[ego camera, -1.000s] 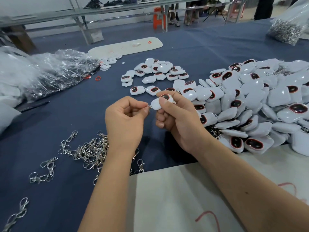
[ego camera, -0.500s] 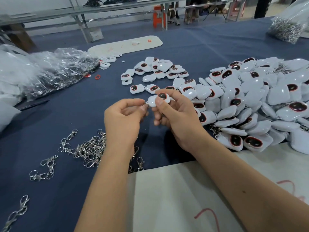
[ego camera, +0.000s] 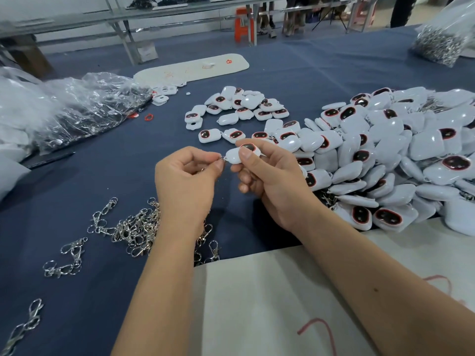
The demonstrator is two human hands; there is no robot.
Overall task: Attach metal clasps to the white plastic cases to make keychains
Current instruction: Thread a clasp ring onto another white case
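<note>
The right hand (ego camera: 267, 181) grips a white case (ego camera: 240, 155) between thumb and curled fingers (ego camera: 247, 157), its dark red-rimmed window turned up. The left hand (ego camera: 187, 181) pinches a metal clasp (ego camera: 223, 158) with its fingers closed on it, the clasp's tip touching the left end of the case. Both are held above the blue worktop (ego camera: 102, 176), near its middle.

Under the left wrist, on the near left, lies a heap of loose clasps (ego camera: 133, 229), with a few more scattered toward the near left corner. To the right is a big pile of cases (ego camera: 385, 155), and a smaller cluster (ego camera: 244, 106) lies farther off. On the far left sit clear plastic bags (ego camera: 77, 109); a bag of metal parts (ego camera: 439, 44) sits at the far right. A white sheet (ego camera: 257, 304) covers the near edge under the forearms, and a white board (ego camera: 192, 69) lies far beyond the cases.
</note>
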